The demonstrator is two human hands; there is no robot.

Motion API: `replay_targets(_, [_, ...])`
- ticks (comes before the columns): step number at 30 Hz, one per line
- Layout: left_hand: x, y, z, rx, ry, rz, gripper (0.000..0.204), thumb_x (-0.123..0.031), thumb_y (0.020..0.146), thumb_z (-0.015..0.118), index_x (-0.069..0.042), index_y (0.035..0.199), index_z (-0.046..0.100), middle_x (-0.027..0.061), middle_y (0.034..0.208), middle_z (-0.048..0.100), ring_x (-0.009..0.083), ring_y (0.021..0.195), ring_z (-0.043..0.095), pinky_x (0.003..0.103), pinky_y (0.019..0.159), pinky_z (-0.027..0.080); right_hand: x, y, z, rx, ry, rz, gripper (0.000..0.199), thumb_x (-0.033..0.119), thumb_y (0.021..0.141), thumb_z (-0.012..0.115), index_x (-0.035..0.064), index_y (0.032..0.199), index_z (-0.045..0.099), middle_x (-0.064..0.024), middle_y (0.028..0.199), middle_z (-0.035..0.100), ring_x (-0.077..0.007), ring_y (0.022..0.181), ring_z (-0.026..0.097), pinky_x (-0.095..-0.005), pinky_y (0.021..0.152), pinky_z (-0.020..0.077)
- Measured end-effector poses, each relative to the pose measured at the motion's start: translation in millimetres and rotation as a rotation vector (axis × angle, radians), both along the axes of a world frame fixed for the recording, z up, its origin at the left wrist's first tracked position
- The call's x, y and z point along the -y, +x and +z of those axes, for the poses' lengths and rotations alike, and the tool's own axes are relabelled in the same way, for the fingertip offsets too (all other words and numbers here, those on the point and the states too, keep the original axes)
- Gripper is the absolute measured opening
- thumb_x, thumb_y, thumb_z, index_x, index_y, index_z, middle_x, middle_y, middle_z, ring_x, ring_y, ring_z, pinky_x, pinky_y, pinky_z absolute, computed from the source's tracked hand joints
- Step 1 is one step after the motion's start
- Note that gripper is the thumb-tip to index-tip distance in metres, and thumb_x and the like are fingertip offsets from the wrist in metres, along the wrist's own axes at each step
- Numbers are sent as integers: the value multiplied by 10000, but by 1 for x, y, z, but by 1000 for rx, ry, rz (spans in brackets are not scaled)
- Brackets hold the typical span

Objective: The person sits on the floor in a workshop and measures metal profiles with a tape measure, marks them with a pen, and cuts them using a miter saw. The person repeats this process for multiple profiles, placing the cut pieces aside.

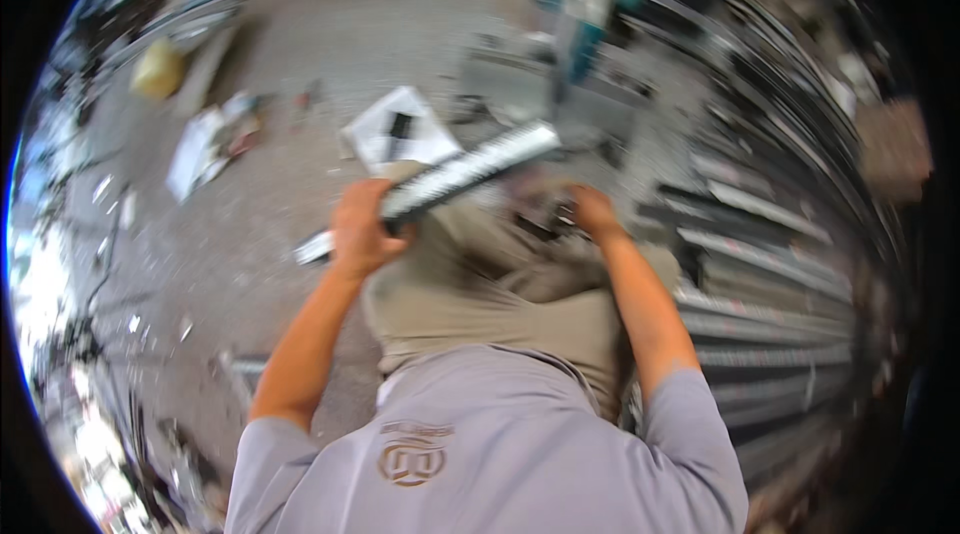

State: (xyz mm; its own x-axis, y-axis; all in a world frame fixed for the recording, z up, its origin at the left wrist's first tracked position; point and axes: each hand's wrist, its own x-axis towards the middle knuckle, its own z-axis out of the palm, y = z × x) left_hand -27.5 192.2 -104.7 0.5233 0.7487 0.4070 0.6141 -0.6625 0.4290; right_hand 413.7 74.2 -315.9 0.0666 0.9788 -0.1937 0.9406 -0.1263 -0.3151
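Observation:
My left hand (362, 232) is wrapped around a long, straight metal profile (480, 166), pale on top with a dark side. The profile slants across my lap, its far end up and to the right. A short pale end (314, 248) sticks out on the other side of the hand. My right hand (595, 212) is closed by my right knee, at a small dark object (562, 218) that is too blurred to name. Beyond the profile, a white sheet (412, 139) lies on the floor with a black piece (400, 130) on it.
Grey metal blocks (508, 79) and a teal-and-white upright thing (588, 39) stand ahead. Many long metal profiles (765, 309) lie stacked along my right. A yellow round object (158, 70) and crumpled white packaging (203, 149) are at the left, with small scraps on the floor.

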Motion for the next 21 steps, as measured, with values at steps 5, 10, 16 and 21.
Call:
replay_targets(5, [-15,-1,-14,-95,-164,-6,684,-243,608,871,-81,1221,615,156,1228,633,378,1169,595,480,998,501,-27,-14,-44,-21,-74,3,605,187,902,690,153,1477,505,-195,1214,720,-425,1095,696,-520,891,574])
replay_targets(10, [-11,-2,-2,-232,-137,30,633,-303,639,839,-81,1160,558,119,1068,583,340,1028,578,443,887,505,-28,-26,-65,94,-89,-58,580,221,925,690,137,1463,491,-206,1122,726,-397,974,728,-506,814,587])
replay_targets(16, [-22,33,-6,-278,-166,28,630,-304,655,834,-80,1174,557,112,1078,574,331,1025,567,441,871,498,-37,12,-116,209,23,-64,185,159,946,601,78,1102,658,-177,900,749,-390,809,744,-489,719,594])
replay_targets(21, [-33,41,-11,-286,-159,14,626,-310,656,831,-76,1168,558,117,1082,579,338,1017,568,449,869,496,-37,21,-132,193,102,45,110,172,923,628,72,936,669,-171,843,745,-381,789,746,-486,711,593])
